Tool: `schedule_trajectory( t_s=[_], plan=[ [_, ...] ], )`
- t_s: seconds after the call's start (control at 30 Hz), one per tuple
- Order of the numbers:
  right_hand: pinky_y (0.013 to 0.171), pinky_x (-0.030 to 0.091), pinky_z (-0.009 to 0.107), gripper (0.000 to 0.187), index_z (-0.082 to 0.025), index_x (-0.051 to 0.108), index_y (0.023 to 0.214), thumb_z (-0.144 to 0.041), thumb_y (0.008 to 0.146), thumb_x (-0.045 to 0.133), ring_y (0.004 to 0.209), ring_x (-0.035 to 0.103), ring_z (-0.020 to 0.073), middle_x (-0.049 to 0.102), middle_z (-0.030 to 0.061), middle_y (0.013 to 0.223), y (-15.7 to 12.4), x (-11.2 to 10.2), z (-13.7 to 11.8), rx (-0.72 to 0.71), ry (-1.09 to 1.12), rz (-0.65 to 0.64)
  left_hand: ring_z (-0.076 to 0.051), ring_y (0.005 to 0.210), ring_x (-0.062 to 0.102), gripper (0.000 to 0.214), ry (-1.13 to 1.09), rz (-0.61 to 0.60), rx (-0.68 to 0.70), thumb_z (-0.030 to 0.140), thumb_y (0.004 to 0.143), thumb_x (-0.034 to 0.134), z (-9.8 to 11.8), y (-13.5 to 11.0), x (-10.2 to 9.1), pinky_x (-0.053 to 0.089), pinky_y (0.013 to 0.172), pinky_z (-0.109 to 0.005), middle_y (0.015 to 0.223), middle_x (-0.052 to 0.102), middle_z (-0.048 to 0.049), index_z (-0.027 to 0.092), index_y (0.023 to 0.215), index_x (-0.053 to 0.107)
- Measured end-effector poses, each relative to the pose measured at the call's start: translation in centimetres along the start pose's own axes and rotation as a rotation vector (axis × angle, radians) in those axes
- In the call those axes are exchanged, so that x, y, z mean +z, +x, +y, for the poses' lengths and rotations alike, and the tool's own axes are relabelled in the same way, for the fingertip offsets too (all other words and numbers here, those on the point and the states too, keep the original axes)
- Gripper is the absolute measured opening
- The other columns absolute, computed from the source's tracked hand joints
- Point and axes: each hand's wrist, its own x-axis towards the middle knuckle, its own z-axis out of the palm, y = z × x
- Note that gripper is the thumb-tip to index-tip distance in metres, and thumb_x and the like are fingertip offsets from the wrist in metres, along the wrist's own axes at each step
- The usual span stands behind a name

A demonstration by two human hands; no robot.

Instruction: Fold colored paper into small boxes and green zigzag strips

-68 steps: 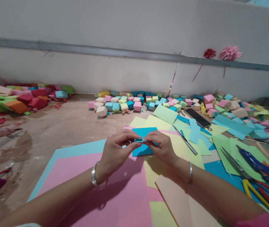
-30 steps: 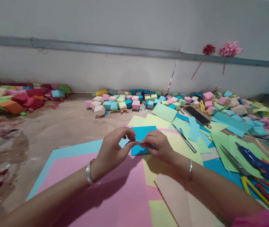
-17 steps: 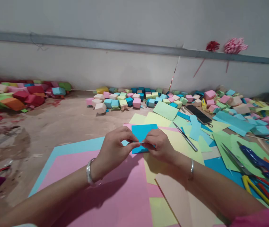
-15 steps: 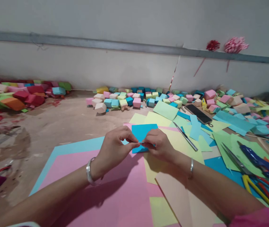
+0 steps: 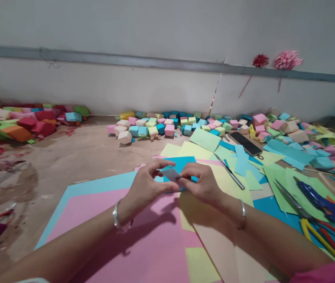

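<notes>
A small folded piece of light blue paper is raised between my two hands. My right hand pinches its right end between thumb and fingers. Around its other side my left hand has thumb and forefinger spread apart; whether a fingertip touches the paper I cannot tell. Just beyond lies a darker blue paper piece, partly covered by my fingers. A large pink sheet lies below my hands, over a light blue sheet.
Small paper boxes line the wall, with another pile at the left. To the right lie a craft knife, a phone, scissors, a blue-handled tool and scattered coloured paper.
My left thumb and forefinger have moved apart from their pinch. The folded light blue paper, seen edge-on before, now stands tilted up in my right hand.
</notes>
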Motion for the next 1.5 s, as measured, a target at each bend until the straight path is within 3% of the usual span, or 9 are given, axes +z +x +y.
schedule_trajectory(
  t_s=[0.1,0.4,0.47,0.57,0.7,0.8,0.97,1.27,1.5],
  plan=[
    [0.054,0.041,0.024,0.016,-0.019,0.067,0.065,-0.011,0.078,0.061,0.056,0.053,0.0111,0.06,-0.0003,0.059,-0.2,0.2,-0.4,-0.03,-0.026,-0.014,-0.014,0.068,0.06,0.018,-0.085,-0.088,-0.008,0.024,0.064,0.082,-0.5,-0.5,0.8,0.052,0.06,-0.026,0.075,0.064,-0.002,0.017,0.072,0.068],
    [0.051,0.034,0.024,0.026,-0.019,0.057,0.054,-0.014,0.08,0.058,0.051,0.046,0.0097,0.055,-0.001,0.053,-0.5,0.5,-1.2,-0.043,-0.129,-0.073,-0.012,0.06,0.054,0.021,-0.141,-0.124,0.014,0.029,0.072,0.079,0.0,-0.6,0.4,0.049,0.054,-0.024,0.065,0.058,-0.0012,0.016,0.062,0.065],
    [0.05,0.034,0.024,0.023,-0.019,0.059,0.055,-0.014,0.077,0.061,0.051,0.047,0.01,0.056,-0.0011,0.053,-0.8,0.6,-0.8,-0.013,-0.115,-0.092,-0.012,0.06,0.054,0.02,-0.127,-0.062,0.012,0.027,0.073,0.077,0.8,0.1,-1.0,0.048,0.053,-0.023,0.064,0.058,-0.0007,0.017,0.061,0.064],
    [0.046,0.035,0.022,0.019,-0.019,0.062,0.054,-0.014,0.072,0.065,0.05,0.05,0.0104,0.057,-0.0016,0.053,-1.0,1.0,0.0,0.127,-0.041,-0.133,-0.007,0.053,0.042,0.024,-0.038,0.241,0.071,0.022,0.076,0.074,2.8,1.8,-4.2,0.038,0.047,-0.018,0.056,0.047,0.0033,0.017,0.058,0.059],
    [0.053,0.042,0.022,0.016,-0.019,0.066,0.058,-0.016,0.073,0.067,0.055,0.054,0.0107,0.061,-0.0015,0.059,-0.6,1.2,0.3,0.219,0.139,-0.11,-0.007,0.057,0.042,0.027,-0.27,0.398,0.202,0.027,0.075,0.076,4.2,3.0,-6.1,0.039,0.05,-0.018,0.059,0.047,0.0032,0.018,0.059,0.055],
    [0.054,0.042,0.023,0.017,-0.018,0.064,0.057,-0.02,0.074,0.068,0.057,0.053,0.0112,0.06,-0.0012,0.06,-0.2,1.0,0.2,0.26,0.207,-0.016,-0.009,0.055,0.045,0.018,-0.198,0.215,0.122,0.036,0.081,0.068,3.0,2.4,-4.5,0.041,0.049,-0.021,0.063,0.053,0.0011,0.019,0.076,0.066],
    [0.059,0.044,0.026,0.018,-0.019,0.063,0.06,-0.024,0.077,0.068,0.062,0.053,0.0132,0.06,0.0,0.064,-0.5,1.0,0.4,0.242,0.213,-0.012,-0.012,0.062,0.056,0.022,0.085,-0.143,-0.031,0.019,0.057,0.083,0.5,0.7,-0.9,0.047,0.056,-0.023,0.07,0.064,0.0004,0.017,0.074,0.069],
    [0.058,0.04,0.025,0.021,-0.019,0.061,0.063,-0.024,0.083,0.063,0.059,0.048,0.0109,0.056,-0.0013,0.061,0.2,0.6,0.1,0.114,0.143,-0.164,-0.011,0.055,0.056,0.017,-0.049,-0.163,-0.135,0.024,0.065,0.08,1.3,0.7,-1.0,0.047,0.053,-0.023,0.057,0.061,0.0016,0.016,0.059,0.067],
    [0.056,0.036,0.025,0.015,-0.018,0.058,0.058,-0.019,0.072,0.062,0.06,0.048,0.012,0.054,-0.0018,0.06,-0.3,0.7,1.4,0.415,0.146,-0.219,-0.007,0.062,0.053,0.016,-0.132,0.318,0.109,0.017,0.072,0.073,4.6,2.7,-6.7,0.045,0.061,-0.018,0.059,0.057,0.004,0.019,0.059,0.063]
  ],
)
